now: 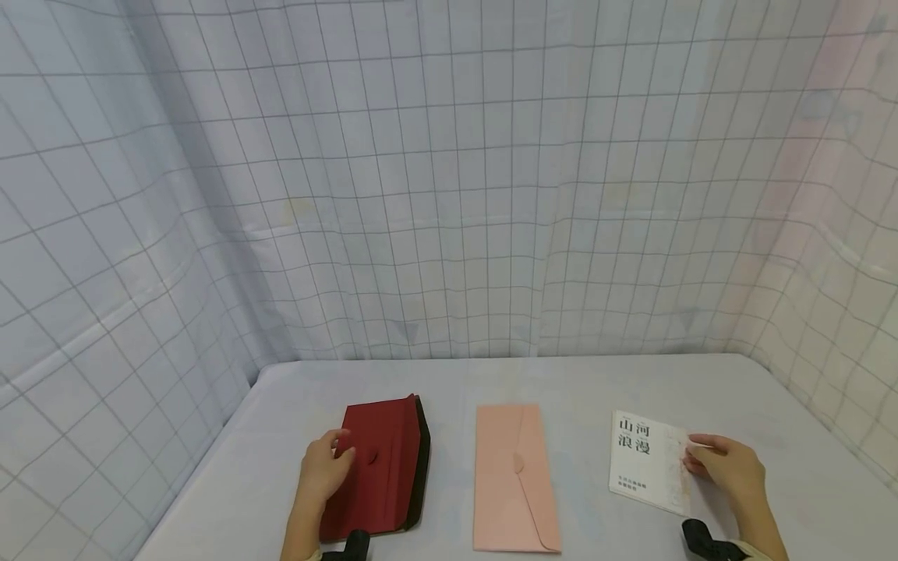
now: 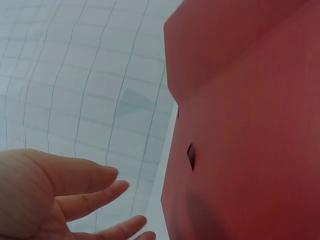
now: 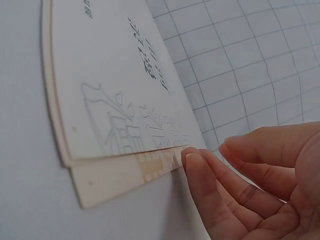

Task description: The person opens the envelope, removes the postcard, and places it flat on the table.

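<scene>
My left hand (image 1: 325,467) is at the left edge of a red envelope-like folder (image 1: 370,475), which has a small slit in its front and a raised flap. In the left wrist view, the fingers (image 2: 95,200) are loosely bent, with a gap between them and the red folder (image 2: 240,130). On the other side, the fingertips of my right hand (image 1: 730,467) meet the right edge of a white printed card (image 1: 648,460). The right wrist view has the thumb apart from the other fingers (image 3: 200,170), which are at the card's corner. A second, yellowish-patterned card (image 3: 115,182) sticks out beneath it.
Between the hands lies a pink envelope (image 1: 515,483) with a rounded tab. A dark green layer (image 1: 421,463) shows along the red folder's right side. White cloth covers the table (image 1: 582,389), and a white gridded curtain (image 1: 449,195) surrounds it.
</scene>
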The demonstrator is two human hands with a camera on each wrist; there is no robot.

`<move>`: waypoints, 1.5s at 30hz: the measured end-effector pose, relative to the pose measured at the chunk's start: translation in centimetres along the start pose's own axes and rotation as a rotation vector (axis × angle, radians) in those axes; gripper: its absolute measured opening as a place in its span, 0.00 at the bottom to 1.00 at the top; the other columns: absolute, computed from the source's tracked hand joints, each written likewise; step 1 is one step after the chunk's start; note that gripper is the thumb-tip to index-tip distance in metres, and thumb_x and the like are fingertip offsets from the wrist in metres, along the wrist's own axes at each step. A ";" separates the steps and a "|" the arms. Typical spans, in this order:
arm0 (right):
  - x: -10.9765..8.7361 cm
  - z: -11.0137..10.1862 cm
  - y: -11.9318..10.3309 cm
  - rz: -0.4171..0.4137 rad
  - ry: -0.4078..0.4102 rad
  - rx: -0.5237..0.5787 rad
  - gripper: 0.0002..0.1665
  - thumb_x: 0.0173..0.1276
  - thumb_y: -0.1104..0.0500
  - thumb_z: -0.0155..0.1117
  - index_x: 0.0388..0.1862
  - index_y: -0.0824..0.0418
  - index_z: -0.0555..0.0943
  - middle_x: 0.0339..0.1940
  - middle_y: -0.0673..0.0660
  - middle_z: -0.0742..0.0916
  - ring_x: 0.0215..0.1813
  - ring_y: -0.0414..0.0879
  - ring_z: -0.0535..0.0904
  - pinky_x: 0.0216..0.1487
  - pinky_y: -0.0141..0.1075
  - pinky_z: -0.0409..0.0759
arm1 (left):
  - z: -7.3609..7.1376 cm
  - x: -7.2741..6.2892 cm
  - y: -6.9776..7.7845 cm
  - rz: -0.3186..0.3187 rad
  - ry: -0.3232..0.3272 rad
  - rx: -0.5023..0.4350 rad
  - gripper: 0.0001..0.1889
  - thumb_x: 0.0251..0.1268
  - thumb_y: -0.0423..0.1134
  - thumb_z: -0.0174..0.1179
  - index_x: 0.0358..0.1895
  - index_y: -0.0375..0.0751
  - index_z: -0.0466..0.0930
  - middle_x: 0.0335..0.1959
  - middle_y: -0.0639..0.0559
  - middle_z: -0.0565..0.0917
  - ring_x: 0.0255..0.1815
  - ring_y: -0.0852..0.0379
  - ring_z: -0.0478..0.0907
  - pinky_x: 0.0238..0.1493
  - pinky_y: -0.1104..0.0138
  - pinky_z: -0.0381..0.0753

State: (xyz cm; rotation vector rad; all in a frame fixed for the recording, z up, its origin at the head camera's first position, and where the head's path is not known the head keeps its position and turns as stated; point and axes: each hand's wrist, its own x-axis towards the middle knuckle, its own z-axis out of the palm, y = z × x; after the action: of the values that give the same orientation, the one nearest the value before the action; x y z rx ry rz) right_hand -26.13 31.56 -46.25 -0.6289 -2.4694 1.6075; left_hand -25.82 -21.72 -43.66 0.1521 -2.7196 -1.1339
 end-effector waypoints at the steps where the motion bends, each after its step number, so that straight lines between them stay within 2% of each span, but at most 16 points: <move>1: -0.1 0.0 -0.1 -0.004 0.006 -0.017 0.28 0.64 0.64 0.55 0.59 0.80 0.68 0.19 0.44 0.86 0.21 0.33 0.82 0.27 0.22 0.77 | 0.1 0.0 0.2 0.006 0.015 -0.013 0.18 0.62 0.30 0.53 0.54 0.25 0.72 0.50 0.23 0.74 0.52 0.31 0.72 0.49 0.45 0.74; 5: -0.2 0.1 -0.3 -0.018 0.010 -0.057 0.28 0.64 0.62 0.56 0.59 0.78 0.69 0.20 0.45 0.87 0.21 0.33 0.83 0.26 0.17 0.72 | 0.7 -0.1 1.5 0.013 0.049 -0.101 0.17 0.64 0.30 0.51 0.55 0.29 0.73 0.53 0.28 0.75 0.57 0.33 0.71 0.54 0.44 0.72; 10: -0.2 0.4 -0.5 -0.022 -0.006 -0.018 0.27 0.64 0.64 0.55 0.59 0.80 0.68 0.21 0.44 0.86 0.22 0.34 0.83 0.27 0.25 0.79 | 1.5 -0.5 3.3 0.054 0.071 -0.205 0.15 0.64 0.29 0.51 0.54 0.33 0.76 0.53 0.32 0.77 0.56 0.37 0.74 0.55 0.46 0.72; 15: -0.2 0.8 -0.5 -0.029 -0.013 -0.013 0.27 0.64 0.65 0.54 0.59 0.80 0.68 0.23 0.45 0.86 0.23 0.34 0.82 0.28 0.25 0.79 | 2.3 -0.9 4.4 0.086 0.071 -0.238 0.14 0.63 0.29 0.53 0.51 0.36 0.78 0.51 0.36 0.80 0.53 0.41 0.77 0.53 0.50 0.76; 23: -0.2 1.4 -0.4 -0.044 -0.034 -0.011 0.28 0.65 0.63 0.52 0.60 0.79 0.67 0.25 0.46 0.86 0.25 0.32 0.82 0.30 0.25 0.80 | 3.1 -1.3 5.4 0.102 0.020 -0.285 0.14 0.64 0.30 0.53 0.51 0.38 0.78 0.50 0.39 0.81 0.52 0.44 0.77 0.52 0.53 0.77; 28: -0.3 2.1 -0.7 -0.087 -0.091 -0.001 0.28 0.66 0.63 0.52 0.61 0.79 0.67 0.28 0.48 0.88 0.26 0.33 0.83 0.32 0.25 0.81 | 3.5 -1.5 5.9 0.115 -0.015 -0.315 0.14 0.63 0.29 0.53 0.51 0.37 0.78 0.50 0.39 0.80 0.51 0.46 0.78 0.48 0.61 0.77; 34: -0.5 3.6 -1.0 -0.098 -0.158 0.008 0.27 0.66 0.63 0.53 0.61 0.77 0.68 0.29 0.47 0.88 0.28 0.34 0.83 0.33 0.26 0.81 | 4.3 -1.6 6.2 0.147 -0.027 -0.305 0.13 0.62 0.29 0.55 0.49 0.37 0.79 0.47 0.41 0.81 0.47 0.49 0.79 0.44 0.67 0.77; 38: -0.6 4.5 -1.3 -0.104 -0.160 -0.010 0.26 0.66 0.62 0.55 0.60 0.76 0.69 0.29 0.48 0.88 0.28 0.35 0.83 0.32 0.25 0.81 | 4.7 -1.7 6.3 0.178 -0.056 -0.319 0.13 0.61 0.28 0.55 0.50 0.36 0.78 0.48 0.38 0.80 0.46 0.49 0.79 0.43 0.66 0.77; 45: -1.0 5.1 -1.9 -0.134 -0.161 -0.030 0.25 0.65 0.64 0.54 0.58 0.77 0.70 0.29 0.52 0.89 0.27 0.36 0.83 0.31 0.26 0.81 | 5.3 -1.8 6.6 0.173 -0.115 -0.328 0.14 0.62 0.29 0.54 0.51 0.36 0.77 0.50 0.38 0.79 0.47 0.51 0.77 0.44 0.69 0.77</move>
State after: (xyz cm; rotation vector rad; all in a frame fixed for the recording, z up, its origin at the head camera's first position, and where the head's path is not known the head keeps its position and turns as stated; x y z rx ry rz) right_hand -27.42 26.22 -46.64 -0.3406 -2.5901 1.6315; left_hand -25.37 -13.08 -42.86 -0.1965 -2.5324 -1.5522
